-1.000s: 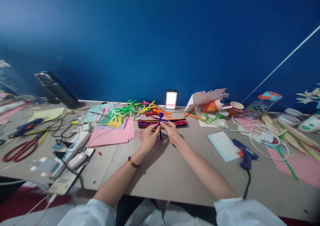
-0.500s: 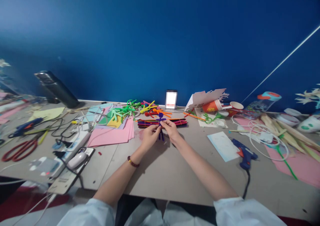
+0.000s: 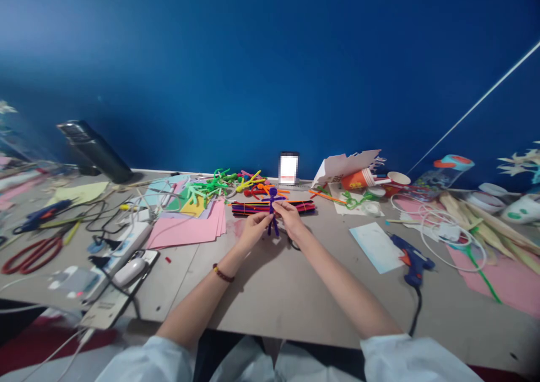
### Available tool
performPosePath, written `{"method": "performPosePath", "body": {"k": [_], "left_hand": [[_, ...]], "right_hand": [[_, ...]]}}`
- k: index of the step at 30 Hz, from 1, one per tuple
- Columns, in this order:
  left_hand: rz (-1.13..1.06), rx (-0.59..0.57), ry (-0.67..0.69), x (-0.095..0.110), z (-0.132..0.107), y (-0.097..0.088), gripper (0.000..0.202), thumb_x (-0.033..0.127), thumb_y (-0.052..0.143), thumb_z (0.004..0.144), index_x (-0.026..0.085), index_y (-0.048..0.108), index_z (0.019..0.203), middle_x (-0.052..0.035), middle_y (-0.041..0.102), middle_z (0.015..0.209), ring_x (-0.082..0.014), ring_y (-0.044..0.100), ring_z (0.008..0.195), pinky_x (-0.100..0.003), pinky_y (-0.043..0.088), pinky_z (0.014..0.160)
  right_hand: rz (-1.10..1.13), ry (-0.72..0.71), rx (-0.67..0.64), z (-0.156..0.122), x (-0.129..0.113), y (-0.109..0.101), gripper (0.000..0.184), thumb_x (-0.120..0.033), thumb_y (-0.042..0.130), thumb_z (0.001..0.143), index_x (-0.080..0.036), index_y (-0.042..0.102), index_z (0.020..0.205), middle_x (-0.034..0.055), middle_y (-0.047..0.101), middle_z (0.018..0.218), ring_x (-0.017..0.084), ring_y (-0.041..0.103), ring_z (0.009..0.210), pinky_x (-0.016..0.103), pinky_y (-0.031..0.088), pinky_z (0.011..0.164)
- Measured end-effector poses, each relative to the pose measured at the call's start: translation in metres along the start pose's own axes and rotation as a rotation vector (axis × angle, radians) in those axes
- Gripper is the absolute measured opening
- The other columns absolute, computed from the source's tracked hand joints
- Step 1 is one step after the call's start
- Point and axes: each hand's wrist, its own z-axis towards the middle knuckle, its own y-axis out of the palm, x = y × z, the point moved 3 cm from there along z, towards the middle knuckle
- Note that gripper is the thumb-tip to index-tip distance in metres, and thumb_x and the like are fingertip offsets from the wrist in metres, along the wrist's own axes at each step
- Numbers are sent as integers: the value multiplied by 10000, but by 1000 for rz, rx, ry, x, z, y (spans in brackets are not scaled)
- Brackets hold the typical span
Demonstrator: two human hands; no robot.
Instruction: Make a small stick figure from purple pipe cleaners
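Observation:
A small purple pipe-cleaner figure (image 3: 273,193) with a round head, two arms and two legs is held upright between my hands. My left hand (image 3: 255,228) pinches it low on the body, near the legs. Higher up, by the chest, the fingers of my right hand (image 3: 288,215) are closed on its right side. Behind the figure lies a bundle of pipe cleaners (image 3: 248,209) in purple, red and black. Further back is a heap of bent green pipe cleaners (image 3: 211,188), beside yellow pipe cleaners (image 3: 250,181) and orange ones.
Pink paper sheets (image 3: 185,230), a power strip (image 3: 122,258), a phone (image 3: 105,309) and red-handled scissors (image 3: 34,255) are on the left. A blue glue gun (image 3: 415,261) and a card (image 3: 375,247) lie right. Another phone (image 3: 289,168) leans on the blue wall.
The purple figure has shifted slightly right, and its spread arms and body show more plainly. My right fingers have eased back a little from its front; both hands still hold it.

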Motion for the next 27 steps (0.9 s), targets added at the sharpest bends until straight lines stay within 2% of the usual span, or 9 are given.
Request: {"method": "performPosePath", "body": {"k": [5,12,16,23,27], "left_hand": [[-20,12,20,-2,1,0,283,412,647,691,131,673,693,-1,583,583,-89,481,536,-203,376,515],[-30,12,53,3,0,0,273,397,662,674,126,639,641,27,512,520,-64,407,479,-192,316,465],[-15,27,55,6,-1,1,280,408,654,675,129,656,662,15,550,545,-74,434,492,-198,336,482],[1,3,43,9,-2,1,306,428,647,681,132,691,743,-17,623,624,-107,511,563,-217,393,535],[-144,16,-44,7,-2,0,259,386,684,658,152,683,767,-19,646,686,-112,558,610,-219,430,580]], "right_hand": [[-55,-44,-53,-3,-8,1,236,-415,734,586,-206,648,654,-36,575,593,95,499,553,238,401,563],[-132,-70,-92,-5,-12,3,247,-417,727,598,-211,661,717,-12,626,685,119,554,645,257,423,621],[-167,-113,-114,-5,-15,4,271,-433,714,606,-197,642,718,-12,610,673,129,552,651,271,431,632],[-191,-80,-98,-4,-18,4,319,-447,731,569,-177,587,660,-25,557,639,120,518,617,257,437,588],[-184,-93,-95,-3,-22,4,292,-418,735,579,-179,587,658,-28,562,639,112,513,617,257,429,614]]}}
